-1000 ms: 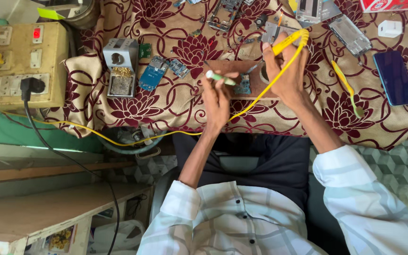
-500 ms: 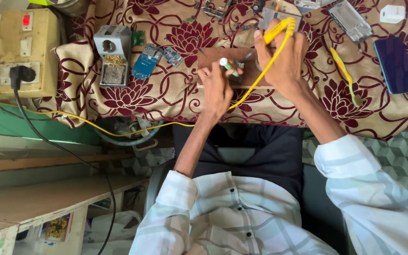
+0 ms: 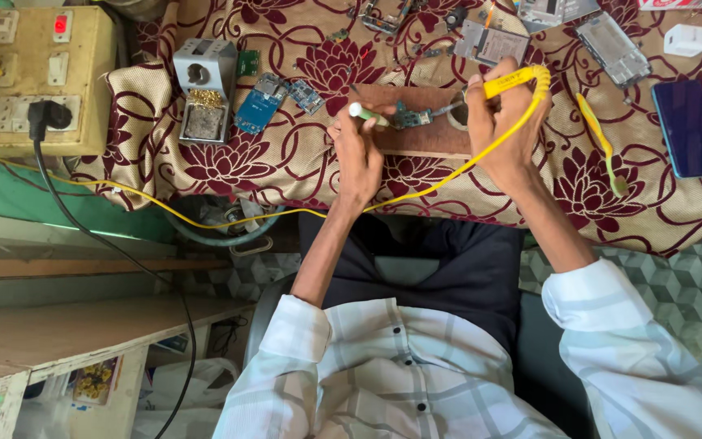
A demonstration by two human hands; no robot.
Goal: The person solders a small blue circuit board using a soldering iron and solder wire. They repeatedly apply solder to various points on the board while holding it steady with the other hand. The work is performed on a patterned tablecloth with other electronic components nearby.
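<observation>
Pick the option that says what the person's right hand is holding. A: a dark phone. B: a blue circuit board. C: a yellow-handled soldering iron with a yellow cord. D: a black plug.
C: the right hand grips the yellow-handled soldering iron, its yellow cord trailing off across the patterned cloth, with its tip at the small circuit board on the wooden block.

Bench surfaces: woven cloth, bare wood, plastic, glass.

Tablecloth (image 3: 286, 154) coarse woven fabric, matt, cream with maroon flowers. Work block (image 3: 420, 138) under the hands plain brown wood, matt. Soldering iron (image 3: 507, 81) in right hand (image 3: 507, 134) has glossy yellow plastic grip, yellow rubbery cord (image 3: 205, 218). Left hand (image 3: 359, 154) grips a smooth white-green plastic tool (image 3: 365, 113). Phone (image 3: 686, 128) dark glossy glass. Switchboard (image 3: 38, 77) worn yellowed plastic. Shirt sleeves (image 3: 635, 341) soft matt cotton.
</observation>
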